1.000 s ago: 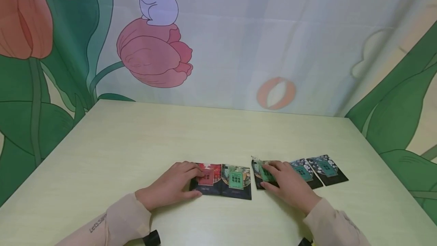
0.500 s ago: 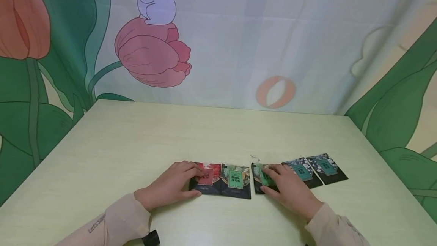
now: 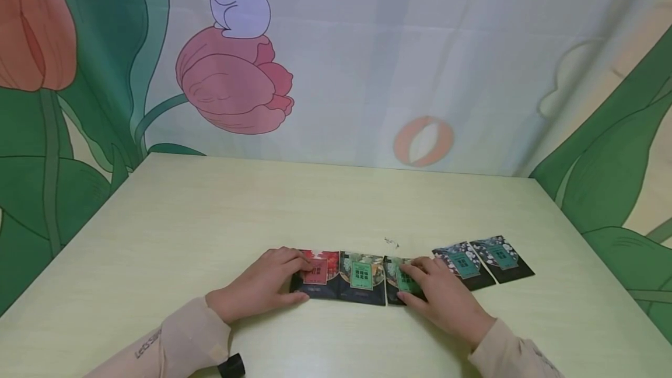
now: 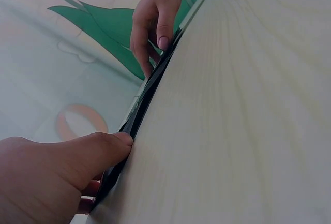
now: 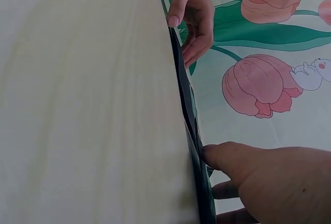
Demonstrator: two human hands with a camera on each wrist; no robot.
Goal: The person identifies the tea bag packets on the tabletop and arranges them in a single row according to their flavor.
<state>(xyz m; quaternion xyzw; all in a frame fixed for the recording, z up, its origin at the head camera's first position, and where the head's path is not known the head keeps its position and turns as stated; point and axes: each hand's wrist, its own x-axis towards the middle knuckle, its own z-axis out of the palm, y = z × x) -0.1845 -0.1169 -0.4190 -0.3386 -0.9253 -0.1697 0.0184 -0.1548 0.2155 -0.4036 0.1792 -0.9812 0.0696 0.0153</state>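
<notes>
Five is avoided here: several flat dark sachets lie in a row on the table. My left hand [image 3: 270, 282] rests on the left side of the red-topped sachet [image 3: 326, 290], its thumb at the near edge. Beside that lies a sachet with a green label [image 3: 362, 276]. My right hand [image 3: 451, 296] touches another green-labelled sachet [image 3: 392, 276], fingertips on its face and thumb near its lower edge, covering its right part. This sachet's left edge meets the middle one. In the left wrist view, the left thumb [image 4: 121, 140] lies against the dark sachet edge.
Two blue sachets with white flowers, a nearer one [image 3: 467, 267] and an outer one [image 3: 502, 258], lie tilted right of the row. A small dark mark [image 3: 391, 242] shows on the pale table [image 3: 315, 203]. Behind it hangs a flower-printed curtain [image 3: 341, 63].
My right hand has slid the green-labelled sachet left and slightly nearer, closing the gap to the middle sachet. The left hand has stayed in place on the red one.
</notes>
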